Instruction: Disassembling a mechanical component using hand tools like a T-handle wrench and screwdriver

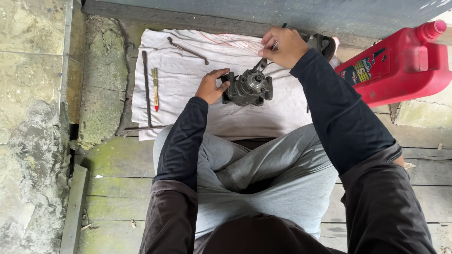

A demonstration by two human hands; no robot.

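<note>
At frame centre the left hand [212, 88] gripped the pump's [248, 88] left side — right hand [282, 47] fingers pinched a tool [262, 61] just above it.

Soft, even daylight fills the scene, with no clear direction and no hard shadows; only faint shade lies under the hands and between the knees. The white cloth [188, 94] is bright but not blown out. The red can [400, 66] shows mild sheen. Focus is sharp throughout; edges bend slightly.
</note>
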